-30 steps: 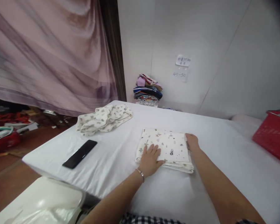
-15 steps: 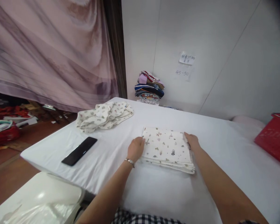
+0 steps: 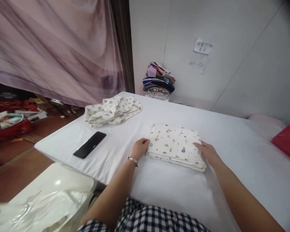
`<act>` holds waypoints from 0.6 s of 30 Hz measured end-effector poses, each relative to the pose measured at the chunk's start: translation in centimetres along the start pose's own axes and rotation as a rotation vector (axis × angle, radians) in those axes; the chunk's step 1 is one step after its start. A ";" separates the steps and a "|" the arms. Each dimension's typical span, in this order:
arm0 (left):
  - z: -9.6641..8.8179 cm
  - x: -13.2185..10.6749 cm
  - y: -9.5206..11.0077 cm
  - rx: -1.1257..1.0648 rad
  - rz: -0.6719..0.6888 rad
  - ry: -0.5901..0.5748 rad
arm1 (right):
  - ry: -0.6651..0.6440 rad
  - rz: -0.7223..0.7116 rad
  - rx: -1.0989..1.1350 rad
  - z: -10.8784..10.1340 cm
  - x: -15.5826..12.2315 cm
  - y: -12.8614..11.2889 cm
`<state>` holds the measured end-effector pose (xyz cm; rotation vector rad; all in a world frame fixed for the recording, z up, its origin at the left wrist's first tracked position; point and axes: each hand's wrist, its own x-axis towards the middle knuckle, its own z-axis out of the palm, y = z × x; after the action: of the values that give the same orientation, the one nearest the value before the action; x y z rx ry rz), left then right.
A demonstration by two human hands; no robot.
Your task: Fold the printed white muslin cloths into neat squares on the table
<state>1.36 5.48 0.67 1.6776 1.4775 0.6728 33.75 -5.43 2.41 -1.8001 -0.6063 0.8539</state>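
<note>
A folded cream cloth (image 3: 174, 144) with small printed figures lies on the white-covered table (image 3: 174, 190). My left hand (image 3: 140, 148), with a bracelet at the wrist, grips the cloth's left edge, fingers curled under it. My right hand (image 3: 207, 152) holds the cloth's right near corner, fingers closed on the edge. Both forearms reach in from the bottom of the view.
A crumpled printed cloth (image 3: 112, 110) lies at the table's far left, a black phone (image 3: 89, 144) near the left edge. A stack of folded clothes (image 3: 159, 81) stands by the wall. A red basket (image 3: 287, 139) is at right. A white chair (image 3: 50, 193) stands below left.
My left hand slid off the top of the folded cloth to its left edge and curled round it. My right hand moved from the far right corner to the near one.
</note>
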 end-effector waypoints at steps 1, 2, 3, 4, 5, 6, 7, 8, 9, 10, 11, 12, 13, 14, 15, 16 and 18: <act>0.0 -0.1 0.1 0.011 0.003 -0.004 | 0.036 -0.014 0.025 -0.2 -0.1 0.4; 0.0 -0.3 0.3 0.020 0.008 -0.005 | 0.063 -0.021 0.044 -0.4 -0.2 0.9; 0.0 -0.4 0.4 0.026 0.014 -0.004 | 0.079 -0.023 0.053 -0.6 -0.1 1.3; -0.1 -0.5 0.5 0.026 0.019 -0.005 | 0.087 -0.020 0.054 -0.8 -0.1 1.6; -0.1 -0.5 0.6 0.024 0.021 -0.011 | 0.086 -0.015 0.054 -0.9 0.0 1.9; -0.1 -0.6 0.7 0.024 0.018 -0.019 | 0.084 -0.015 0.060 -0.9 0.0 2.1; -0.2 -0.7 0.8 0.030 0.011 -0.025 | 0.086 -0.017 0.071 -1.0 0.1 2.2; -0.2 -0.8 0.9 0.041 0.003 -0.033 | 0.090 -0.018 0.085 -0.9 0.1 2.2; -0.2 -0.8 1.0 0.054 -0.006 -0.042 | 0.089 -0.013 0.097 -0.9 0.1 2.2; -0.2 -0.9 1.1 0.069 -0.013 -0.049 | 0.078 -0.005 0.100 -0.8 0.1 2.2; -0.2 -0.9 1.2 0.084 -0.019 -0.057 | 0.066 0.001 0.093 -0.8 0.1 2.2; -0.2 -1.0 1.3 0.098 -0.021 -0.065 | 0.054 -0.002 0.072 -0.7 0.1 2.3; -0.2 -1.0 1.3 0.109 -0.022 -0.071 | 0.041 -0.013 0.042 -0.7 0.1 2.3; -0.1 -1.0 1.3 0.117 -0.020 -0.077 | 0.034 -0.034 0.011 -0.7 0.1 2.4; -0.1 -1.0 1.3 0.122 -0.018 -0.078 | 0.035 -0.063 -0.018 -0.7 0.1 2.5; -0.1 -1.0 1.3 0.125 -0.014 -0.077 | 0.042 -0.094 -0.043 -0.7 0.1 2.7; 0.0 -0.9 1.2 0.139 -0.005 -0.069 | 0.067 -0.154 -0.097 -0.7 0.3 3.1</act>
<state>1.83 4.59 1.79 1.7833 1.5078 0.5143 34.51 -6.74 -0.36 -1.8352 -0.7435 0.6667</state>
